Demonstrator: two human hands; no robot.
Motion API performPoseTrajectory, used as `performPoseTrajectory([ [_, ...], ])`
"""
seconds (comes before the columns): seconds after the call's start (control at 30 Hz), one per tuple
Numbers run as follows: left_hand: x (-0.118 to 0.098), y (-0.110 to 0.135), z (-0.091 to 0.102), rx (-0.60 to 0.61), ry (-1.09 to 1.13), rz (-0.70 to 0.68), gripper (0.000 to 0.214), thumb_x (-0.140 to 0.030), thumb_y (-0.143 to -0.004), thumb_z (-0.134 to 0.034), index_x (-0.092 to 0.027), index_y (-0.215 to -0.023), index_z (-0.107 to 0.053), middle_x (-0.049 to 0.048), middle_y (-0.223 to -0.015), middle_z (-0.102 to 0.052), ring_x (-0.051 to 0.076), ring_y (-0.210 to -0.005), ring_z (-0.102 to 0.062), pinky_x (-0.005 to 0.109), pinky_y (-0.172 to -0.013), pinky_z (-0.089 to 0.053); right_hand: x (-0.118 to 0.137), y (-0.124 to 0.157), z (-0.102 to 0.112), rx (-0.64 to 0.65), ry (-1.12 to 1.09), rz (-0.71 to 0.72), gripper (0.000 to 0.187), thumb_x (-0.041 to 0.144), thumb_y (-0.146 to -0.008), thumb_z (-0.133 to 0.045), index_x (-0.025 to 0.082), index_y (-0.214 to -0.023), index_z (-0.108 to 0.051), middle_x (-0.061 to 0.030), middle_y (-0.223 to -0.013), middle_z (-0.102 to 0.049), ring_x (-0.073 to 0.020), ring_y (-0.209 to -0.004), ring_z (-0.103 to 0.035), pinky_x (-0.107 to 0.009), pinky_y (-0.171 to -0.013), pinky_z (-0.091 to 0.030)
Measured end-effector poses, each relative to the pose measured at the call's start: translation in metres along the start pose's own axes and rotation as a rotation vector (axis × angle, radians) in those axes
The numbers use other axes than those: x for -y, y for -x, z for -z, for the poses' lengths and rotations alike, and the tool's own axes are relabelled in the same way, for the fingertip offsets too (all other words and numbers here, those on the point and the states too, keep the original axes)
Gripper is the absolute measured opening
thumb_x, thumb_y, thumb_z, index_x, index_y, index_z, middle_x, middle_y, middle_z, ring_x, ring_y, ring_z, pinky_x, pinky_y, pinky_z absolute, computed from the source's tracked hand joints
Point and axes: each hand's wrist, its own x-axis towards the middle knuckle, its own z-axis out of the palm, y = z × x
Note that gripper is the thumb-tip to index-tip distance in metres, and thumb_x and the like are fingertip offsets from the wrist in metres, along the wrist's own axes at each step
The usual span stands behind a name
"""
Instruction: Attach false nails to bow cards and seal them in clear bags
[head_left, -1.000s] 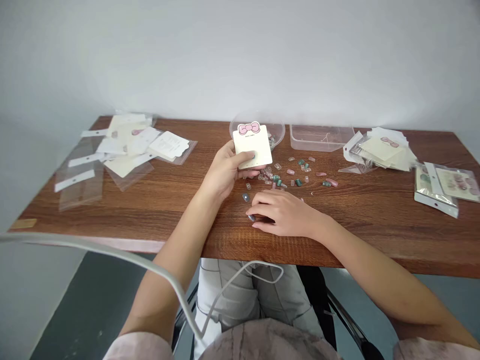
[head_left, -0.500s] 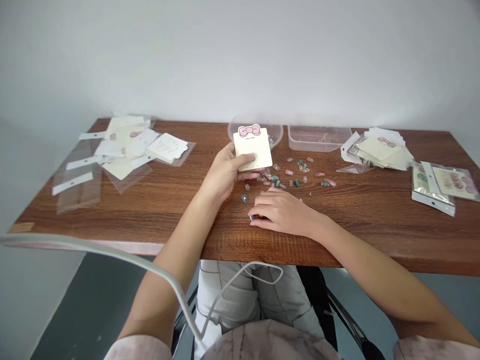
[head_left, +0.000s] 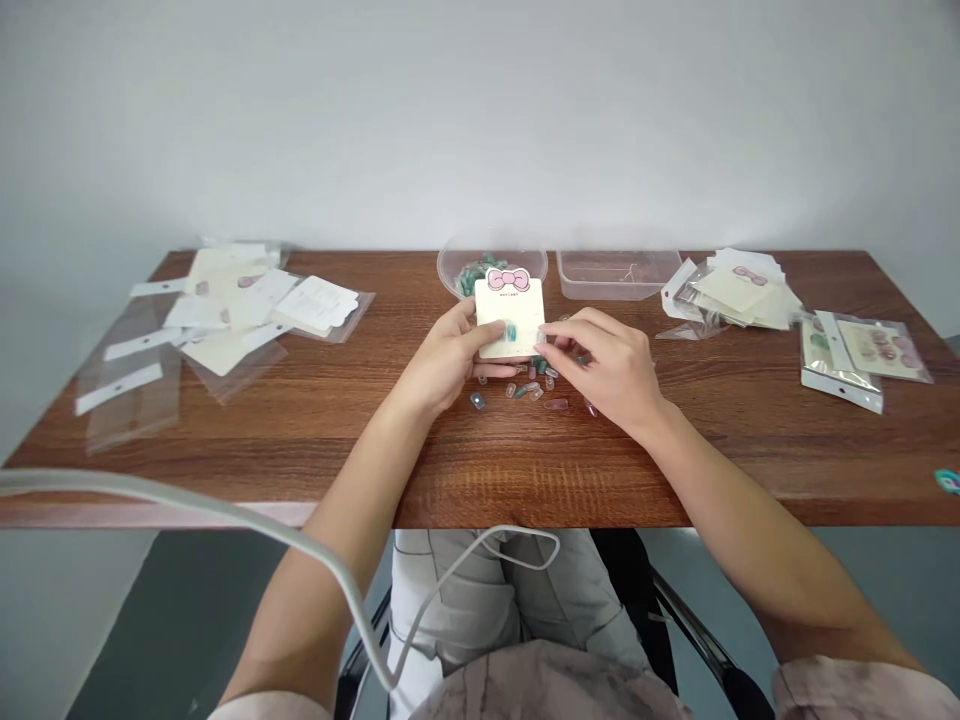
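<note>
The white backing card [head_left: 510,318] with the pink bow top is gripped by the left hand [head_left: 450,350]: thumb across the front, fingers curled behind, grip closed, card held tilted up off the wooden tabletop [head_left: 225,480]. 1 green press-on nail [head_left: 511,332] is seen on the card face, just beside the left thumb tip. The right hand [head_left: 600,360] is held at the card's right edge, with its fingers [head_left: 559,335] pinched almost closed; whether a nail is held between them cannot be told. Loose press-on nails [head_left: 529,388] in pink, clear and green are scattered on the tabletop just below the card, between both hands. 1 stray nail [head_left: 478,400] is lying slightly apart, near the left hand. Behind the card, a clear round bowl [head_left: 457,272] holding green nails and a clear rectangular tray [head_left: 619,275] are placed side by side. Cards and clear bags [head_left: 225,310] are spread out at left. A stacked card pile [head_left: 735,295] is placed at right, with filled bags [head_left: 862,355] just beside it. A white cable [head_left: 225,510] is run across the foreground.
</note>
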Motion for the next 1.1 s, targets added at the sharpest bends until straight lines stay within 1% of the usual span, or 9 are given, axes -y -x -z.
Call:
performPoseTrajectory([
  [0.13, 0.0036, 0.0, -0.0015, 0.024, 0.004, 0.013, 0.037, -0.018, -0.089, -0.07, -0.016, -0.125, -0.059, 0.009, -0.103, -0.079, 0.02, -0.075, -0.079, 0.026, -0.06, -0.066, 0.001, 0.0031, -0.0061, 0.029, 0.021, -0.013, 0.02, 0.031, -0.103, -0.061, 0.02, -0.102, -0.077, -0.0023, -0.083, -0.071, -0.0136, -0.071, -0.065, -0.027, -0.061, -0.048],
  [0.23, 0.0061, -0.0005, -0.0022, 0.049, 0.019, 0.026, 0.035, -0.019, -0.088, -0.071, -0.016, -0.121, -0.06, 0.0089, -0.102, -0.079, 0.02, -0.074, -0.079, 0.029, -0.062, -0.067, 0.0035, 0.0035, -0.0067, 0.035, 0.024, -0.021, 0.02, 0.031, -0.103, -0.061, 0.02, -0.102, -0.077, -0.0024, -0.084, -0.072, -0.0134, -0.071, -0.066, -0.027, -0.062, -0.048],
  [0.33, 0.0069, -0.0004, -0.0029, 0.058, 0.024, 0.03, 0.034, -0.02, -0.089, -0.072, -0.017, -0.121, -0.06, 0.009, -0.104, -0.079, 0.02, -0.075, -0.078, 0.029, -0.061, -0.067, 0.0049, 0.0027, -0.0056, 0.035, 0.019, -0.022, 0.019, 0.031, -0.103, -0.061, 0.019, -0.102, -0.077, -0.0024, -0.084, -0.072, -0.0133, -0.071, -0.066, -0.027, -0.063, -0.048],
  [0.53, 0.0071, 0.0013, -0.0039, 0.077, 0.021, 0.024, 0.038, -0.021, -0.088, -0.074, -0.017, -0.123, -0.059, 0.0117, -0.116, -0.078, 0.02, -0.078, -0.079, 0.029, -0.062, -0.067, 0.0048, 0.0023, -0.0052, 0.053, 0.026, -0.026, 0.021, 0.031, -0.104, -0.06, 0.02, -0.101, -0.078, -0.0034, -0.087, -0.074, -0.0138, -0.072, -0.066, -0.027, -0.063, -0.048],
  [0.8, 0.0074, 0.0017, -0.0043, 0.081, 0.013, 0.023, 0.04, -0.023, -0.087, -0.076, -0.018, -0.123, -0.06, 0.0128, -0.121, -0.077, 0.019, -0.078, -0.079, 0.03, -0.064, -0.067, 0.0062, 0.0024, -0.0047, 0.084, 0.021, -0.056, 0.021, 0.032, -0.104, -0.06, 0.021, -0.103, -0.078, -0.0039, -0.088, -0.074, -0.0149, -0.075, -0.068, -0.028, -0.065, -0.049],
  [1.0, 0.006, 0.003, -0.0058, 0.083, 0.014, 0.025, 0.045, -0.024, -0.085, -0.078, -0.018, -0.126, -0.06, 0.0124, -0.121, -0.077, 0.021, -0.081, -0.079, 0.031, -0.065, -0.067, 0.0054, 0.0027, -0.0052, 0.082, 0.012, -0.059, 0.021, 0.032, -0.104, -0.06, 0.02, -0.102, -0.078, -0.0044, -0.09, -0.075, -0.0149, -0.075, -0.068, -0.028, -0.065, -0.049],
  [1.1, 0.0059, 0.0026, -0.0056, 0.086, 0.011, 0.024, 0.043, -0.024, -0.085, -0.078, -0.017, -0.124, -0.06, 0.0124, -0.122, -0.076, 0.02, -0.08, -0.078, 0.03, -0.064, -0.067, 0.0052, 0.0031, -0.0059, 0.074, 0.019, -0.048, 0.022, 0.032, -0.104, -0.06, 0.02, -0.102, -0.078, -0.0044, -0.091, -0.076, -0.0148, -0.075, -0.068, -0.028, -0.064, -0.048],
])
